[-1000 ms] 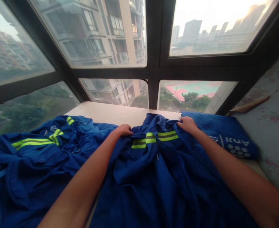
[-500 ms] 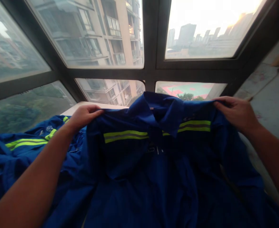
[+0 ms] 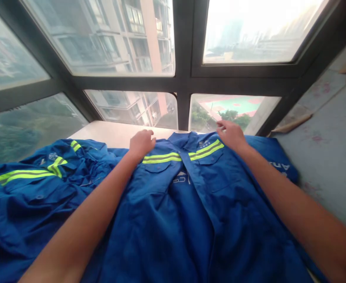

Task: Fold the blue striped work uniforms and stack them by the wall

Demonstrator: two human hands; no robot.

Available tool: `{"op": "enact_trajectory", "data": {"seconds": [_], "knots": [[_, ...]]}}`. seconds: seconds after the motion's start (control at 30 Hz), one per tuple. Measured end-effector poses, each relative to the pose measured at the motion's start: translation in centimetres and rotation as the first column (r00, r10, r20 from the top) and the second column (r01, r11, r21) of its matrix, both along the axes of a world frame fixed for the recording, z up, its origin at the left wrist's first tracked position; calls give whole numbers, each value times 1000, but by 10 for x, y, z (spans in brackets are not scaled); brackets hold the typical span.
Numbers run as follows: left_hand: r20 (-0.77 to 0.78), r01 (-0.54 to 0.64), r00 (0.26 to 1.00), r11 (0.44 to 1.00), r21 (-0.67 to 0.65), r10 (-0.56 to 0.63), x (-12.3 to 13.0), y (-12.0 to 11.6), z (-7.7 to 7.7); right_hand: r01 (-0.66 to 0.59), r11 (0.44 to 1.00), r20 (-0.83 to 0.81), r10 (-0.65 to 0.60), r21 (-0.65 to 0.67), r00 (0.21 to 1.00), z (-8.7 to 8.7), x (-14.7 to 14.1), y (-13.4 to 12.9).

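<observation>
A blue work jacket (image 3: 173, 204) with yellow-green reflective stripes lies spread out, front side up, its collar toward the window and its front partly open. My left hand (image 3: 142, 142) is at the jacket's left shoulder, fingers curled; whether cloth is between them is hidden. Just above the right shoulder is my right hand (image 3: 230, 133), its fingers apart and holding nothing. Another blue garment (image 3: 31, 196) with similar stripes lies crumpled at the left. Blue cloth with white letters (image 3: 279, 159) shows beyond my right forearm.
A pale sill (image 3: 111, 131) runs behind the garments. Dark window frames (image 3: 183, 102) rise from it, with buildings and greenery outside. At the right stands a wall with a faint flower pattern (image 3: 332, 157).
The jacket has come down from being held up and now lies flat. Both hands have moved inward, and my right hand has let go of the shoulder.
</observation>
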State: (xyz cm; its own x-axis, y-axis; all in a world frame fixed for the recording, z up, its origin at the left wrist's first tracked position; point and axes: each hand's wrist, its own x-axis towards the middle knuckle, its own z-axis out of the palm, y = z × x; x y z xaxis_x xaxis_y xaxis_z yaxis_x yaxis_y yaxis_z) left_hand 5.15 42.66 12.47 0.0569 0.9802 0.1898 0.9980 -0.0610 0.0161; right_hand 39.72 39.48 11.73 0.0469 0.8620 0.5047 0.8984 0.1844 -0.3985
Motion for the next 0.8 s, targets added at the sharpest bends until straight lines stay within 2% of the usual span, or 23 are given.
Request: {"op": "enact_trajectory", "data": {"seconds": [0.07, 0.17, 0.27, 0.33, 0.43, 0.53, 0.6, 0.67, 0.8], "knots": [[18, 137, 991, 988, -67, -136, 11, -57, -18, -62, 996, -22, 61, -71, 998, -27, -6, -41], [188, 296, 946, 937, -184, -262, 31, -160, -45, -171, 963, -154, 140, -209, 978, -65, -22, -126], [368, 389, 893, 855, -342, -259, 56, -250, -71, -121, 947, -193, 64, -297, 979, -91, -53, -218], [382, 322, 910, 860, -396, -164, 72, -286, -86, -45, 947, -185, -15, -317, 983, -101, -77, -267], [275, 92, 961, 908, -409, 27, 89, -302, -101, 21, 954, -175, -77, -298, 982, -115, -107, -312], [174, -87, 970, 914, -396, 167, 96, -294, -105, 60, 943, -215, -136, -329, 967, -128, -115, -327], [137, -123, 972, 909, -397, 191, 96, -286, -105, 60, 904, -297, -201, -423, 933, -134, -110, -325], [123, -123, 974, 906, -406, 188, 94, -281, -102, 1, 870, -429, -245, -494, 870, -137, -102, -319], [157, -97, 972, 909, -404, 173, 81, -278, -90, -142, 880, -711, -260, -453, 653, -131, -86, -307]]}}
